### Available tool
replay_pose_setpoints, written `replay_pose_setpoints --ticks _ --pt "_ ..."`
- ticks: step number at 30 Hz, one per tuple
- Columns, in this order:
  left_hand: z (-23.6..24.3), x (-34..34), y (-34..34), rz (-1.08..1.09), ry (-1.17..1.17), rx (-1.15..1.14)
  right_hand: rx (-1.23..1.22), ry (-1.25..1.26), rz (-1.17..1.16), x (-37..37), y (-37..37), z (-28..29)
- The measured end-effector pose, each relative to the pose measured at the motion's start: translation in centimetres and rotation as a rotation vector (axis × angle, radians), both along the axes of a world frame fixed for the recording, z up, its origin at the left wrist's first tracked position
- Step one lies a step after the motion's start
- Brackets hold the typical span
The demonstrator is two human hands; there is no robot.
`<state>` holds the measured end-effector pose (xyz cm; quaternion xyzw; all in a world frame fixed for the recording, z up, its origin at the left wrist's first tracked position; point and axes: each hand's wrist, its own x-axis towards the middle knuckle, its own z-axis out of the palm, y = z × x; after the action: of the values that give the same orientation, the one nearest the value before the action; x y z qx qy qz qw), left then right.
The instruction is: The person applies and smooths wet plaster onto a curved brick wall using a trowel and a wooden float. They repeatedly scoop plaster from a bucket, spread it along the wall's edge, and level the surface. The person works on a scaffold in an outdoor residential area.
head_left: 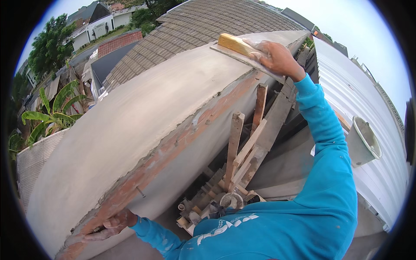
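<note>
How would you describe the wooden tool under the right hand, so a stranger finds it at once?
Start at the big grey plastered wall and follow it to its far end. There the right hand presses a flat wooden float on the plaster. Its pale yellow block handle marks it out from the grey, weathered planks leaning below.

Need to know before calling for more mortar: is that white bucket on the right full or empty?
Cannot tell for certain. The white bucket is tilted, its mouth facing up and right; the visible inner wall looks bare, but the bottom is hidden.
</note>
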<state>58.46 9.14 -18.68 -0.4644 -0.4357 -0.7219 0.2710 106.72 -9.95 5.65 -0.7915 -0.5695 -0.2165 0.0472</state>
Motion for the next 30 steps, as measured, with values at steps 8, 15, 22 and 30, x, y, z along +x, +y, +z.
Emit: replay_pose_setpoints --ticks 8,15,22,30 --pt "-0.5 -1.2 0.2 0.036 -0.003 -0.007 0.139 0.062 -0.036 -10.8 -8.2 1.9" --pt "-0.2 -0.1 0.4 -0.049 0.021 0.027 0.149 -0.057 -0.495 9.7 -7.2 2.3" --pt "0.0 0.2 -0.2 -0.003 0.006 -0.011 0.059 -0.025 -0.564 13.7 -0.4 0.2" --pt "0.3 0.7 -0.6 0.052 -0.013 -0.101 0.034 -0.054 -0.592 19.6 2.7 -0.8"
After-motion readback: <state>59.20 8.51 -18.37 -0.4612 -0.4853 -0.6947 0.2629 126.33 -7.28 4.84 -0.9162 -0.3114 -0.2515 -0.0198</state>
